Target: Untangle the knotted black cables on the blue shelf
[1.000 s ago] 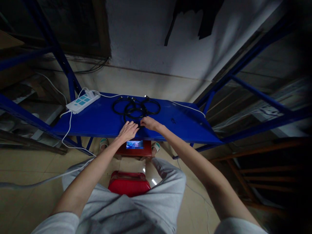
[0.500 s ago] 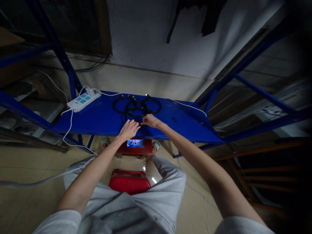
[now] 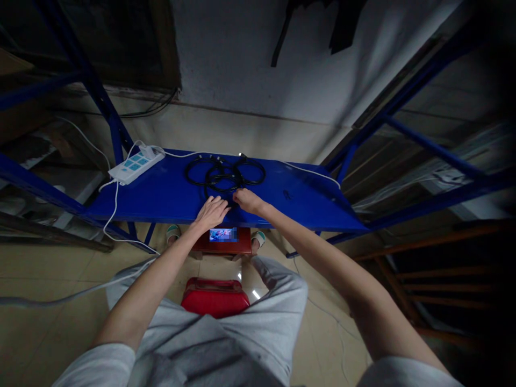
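Several loops of black cable (image 3: 221,177) lie overlapping on a blue shelf (image 3: 173,201), with pale or metallic connector ends at the back. My left hand (image 3: 212,212) is low over the front of the shelf, its fingers bent and close together where a dark strand of cable comes down from the loops. Close beside it on the right, my right hand (image 3: 246,200) is closed in a pinch just in front of the loops. What sits between its fingertips is too small and dark to make out.
A white power strip (image 3: 136,165) stands on the shelf's left end, with white cords around it. Small dark pieces (image 3: 287,194) lie to the right. Below are a lit screen (image 3: 223,235) on a red stool (image 3: 237,247) and a red seat (image 3: 215,298). Blue posts rise on both sides.
The whole view has shifted slightly. My right hand has turned a little, its fingers now curled tighter beside my left hand. The cable loops lie as before.
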Demonstrator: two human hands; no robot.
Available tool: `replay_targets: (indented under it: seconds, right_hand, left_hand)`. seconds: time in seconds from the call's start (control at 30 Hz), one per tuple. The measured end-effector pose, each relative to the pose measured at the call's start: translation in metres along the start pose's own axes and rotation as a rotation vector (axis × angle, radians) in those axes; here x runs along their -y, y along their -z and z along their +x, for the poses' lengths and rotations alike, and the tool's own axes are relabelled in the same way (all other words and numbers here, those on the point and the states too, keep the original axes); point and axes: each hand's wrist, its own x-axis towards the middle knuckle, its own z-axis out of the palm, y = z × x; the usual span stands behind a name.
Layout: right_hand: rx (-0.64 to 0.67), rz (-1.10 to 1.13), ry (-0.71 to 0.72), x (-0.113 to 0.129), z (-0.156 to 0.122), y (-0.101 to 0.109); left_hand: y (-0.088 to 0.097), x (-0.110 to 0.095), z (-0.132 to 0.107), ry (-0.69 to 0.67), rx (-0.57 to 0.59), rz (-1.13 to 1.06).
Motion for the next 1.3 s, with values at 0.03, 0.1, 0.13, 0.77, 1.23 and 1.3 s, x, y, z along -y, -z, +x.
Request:
replay_targets:
  seconds: [0.03,0.1,0.13,0.77,1.23,1.3]
  right_hand:
    - [-0.015,0.001,-0.026,0.001,0.001,0.0]
    - [-0.043,0.006,-0.069,0.002,0.002,0.002]
    - [-0.047,0.016,-0.081,0.002,0.002,0.003]
    - [-0.045,0.079,0.177,-0.026,-0.004,-0.008]
    - [-0.401,0.746,-0.104,-0.012,0.007,-0.058]
    - [-0.404,0.786,-0.126,-0.011,0.008,-0.062]
  left_hand:
    - [0.0,0.0,0.0,-0.003,-0.001,0.004]
    - [0.001,0.0,0.0,-0.009,-0.001,0.009]
    - [0.001,0.0,0.0,-0.012,-0.001,0.01]
    - [0.004,0.006,-0.001,0.094,-0.067,-0.101]
    - [0.002,0.015,0.001,0.206,-0.083,-0.198]
    - [0.001,0.016,0.002,0.205,-0.071,-0.196]
